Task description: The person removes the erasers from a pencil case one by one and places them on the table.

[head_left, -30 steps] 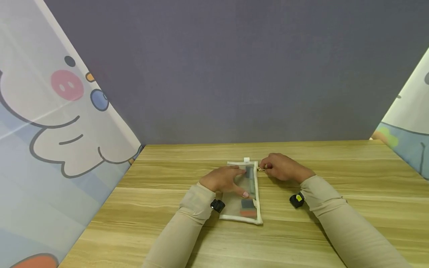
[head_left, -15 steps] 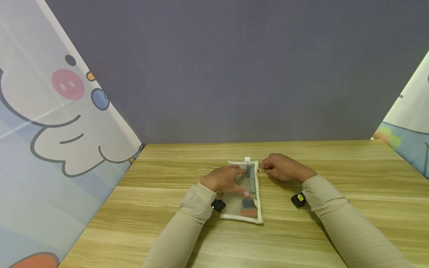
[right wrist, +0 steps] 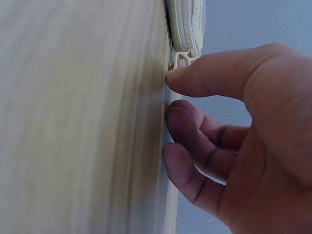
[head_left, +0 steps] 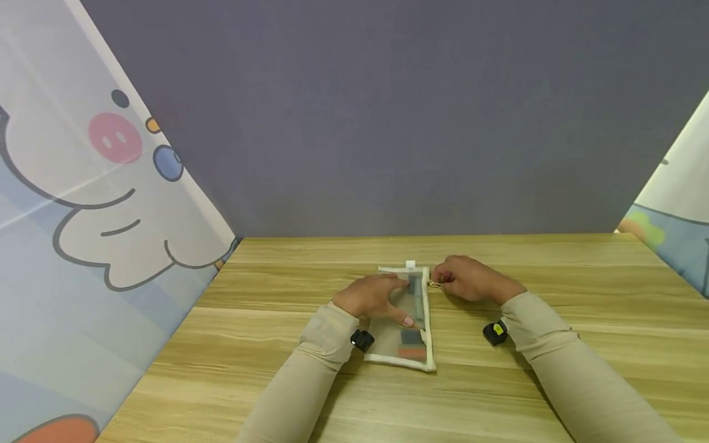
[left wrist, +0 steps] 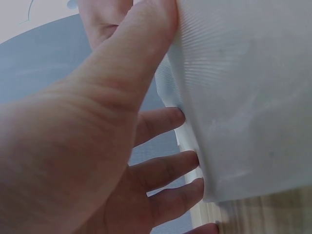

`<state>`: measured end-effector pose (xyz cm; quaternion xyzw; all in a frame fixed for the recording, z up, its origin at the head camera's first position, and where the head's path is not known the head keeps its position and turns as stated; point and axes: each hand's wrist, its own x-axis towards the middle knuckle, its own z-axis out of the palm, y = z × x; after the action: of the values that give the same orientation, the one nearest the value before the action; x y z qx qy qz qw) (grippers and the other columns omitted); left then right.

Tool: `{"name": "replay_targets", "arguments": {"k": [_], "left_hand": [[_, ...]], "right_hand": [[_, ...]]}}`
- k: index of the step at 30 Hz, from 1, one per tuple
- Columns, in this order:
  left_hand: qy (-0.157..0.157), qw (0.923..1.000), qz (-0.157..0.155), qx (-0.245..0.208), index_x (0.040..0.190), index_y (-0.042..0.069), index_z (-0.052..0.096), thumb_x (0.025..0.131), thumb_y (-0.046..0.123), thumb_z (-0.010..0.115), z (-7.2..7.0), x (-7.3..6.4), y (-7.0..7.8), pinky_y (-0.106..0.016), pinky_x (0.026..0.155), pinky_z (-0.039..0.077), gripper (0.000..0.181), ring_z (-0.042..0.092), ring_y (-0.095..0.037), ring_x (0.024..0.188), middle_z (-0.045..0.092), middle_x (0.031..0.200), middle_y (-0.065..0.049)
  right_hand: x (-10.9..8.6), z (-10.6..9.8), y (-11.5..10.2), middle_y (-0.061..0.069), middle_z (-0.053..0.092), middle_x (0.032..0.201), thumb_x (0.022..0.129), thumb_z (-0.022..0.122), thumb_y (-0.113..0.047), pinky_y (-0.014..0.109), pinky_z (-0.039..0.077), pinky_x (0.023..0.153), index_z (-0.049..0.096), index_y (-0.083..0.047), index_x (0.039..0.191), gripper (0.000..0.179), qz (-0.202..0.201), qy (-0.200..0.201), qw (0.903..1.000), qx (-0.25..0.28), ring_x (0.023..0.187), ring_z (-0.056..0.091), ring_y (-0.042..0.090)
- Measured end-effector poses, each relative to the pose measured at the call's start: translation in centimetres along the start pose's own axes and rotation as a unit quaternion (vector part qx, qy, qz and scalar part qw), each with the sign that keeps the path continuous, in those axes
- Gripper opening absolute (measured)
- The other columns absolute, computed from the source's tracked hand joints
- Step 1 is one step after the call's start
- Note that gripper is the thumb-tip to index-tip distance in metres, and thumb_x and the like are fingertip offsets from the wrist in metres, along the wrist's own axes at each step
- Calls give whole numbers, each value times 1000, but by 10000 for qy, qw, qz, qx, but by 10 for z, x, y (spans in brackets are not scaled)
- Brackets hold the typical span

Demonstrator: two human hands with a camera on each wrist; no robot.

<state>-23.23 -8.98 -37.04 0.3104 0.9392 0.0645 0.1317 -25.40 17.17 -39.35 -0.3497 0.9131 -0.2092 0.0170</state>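
Observation:
A see-through pouch (head_left: 386, 339) with white edging lies flat on the table, its zipper along the right side. Through it show a dark blue piece (head_left: 411, 336), an orange-red piece (head_left: 412, 352) and another dark item (head_left: 414, 284); their kind is unclear. My left hand (head_left: 370, 298) rests on the pouch with thumb and fingers spread. In the left wrist view, several fingertips (left wrist: 187, 158) touch the pouch's edge. Beside the pouch's far right corner, my right hand (head_left: 471, 280) pinches the zipper pull (right wrist: 183, 55) between thumb and finger.
The wood-grain table (head_left: 266, 381) carries the pouch and meets a grey panel (head_left: 421, 123) at the back. A small white tab (head_left: 410, 264) sticks out from the pouch's far edge. Cartoon-printed cloth (head_left: 138, 234) hangs on the left, and more cloth (head_left: 681, 197) on the right.

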Motion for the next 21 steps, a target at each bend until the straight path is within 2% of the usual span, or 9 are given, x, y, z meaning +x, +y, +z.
{"name": "replay_targets", "arguments": {"k": [4,17,21], "left_hand": [[-4,10000,11,-10,154,27,44,78,68,74,0,0,0,-42,112,36,92,36,-23,144,37,159,-2],[49,9999,23,-114,154,26,44,76,69,75,1,0,0,-41,113,34,94,35,-22,145,37,159,-2],[74,9999,17,-102,154,25,44,76,68,76,1,0,0,-41,114,34,94,35,-22,145,38,158,-1]], "right_hand": [[0,0,0,-6,58,85,93,66,-4,36,45,70,72,-16,96,14,-118,48,9999,4,77,50,11],[-3,-1,-2,-6,56,85,95,66,-3,35,43,68,70,-19,93,16,-142,-13,9998,112,75,47,11],[-1,0,-3,-6,58,86,94,65,0,35,43,70,71,-19,92,20,-308,-64,9993,222,78,49,11]]}}
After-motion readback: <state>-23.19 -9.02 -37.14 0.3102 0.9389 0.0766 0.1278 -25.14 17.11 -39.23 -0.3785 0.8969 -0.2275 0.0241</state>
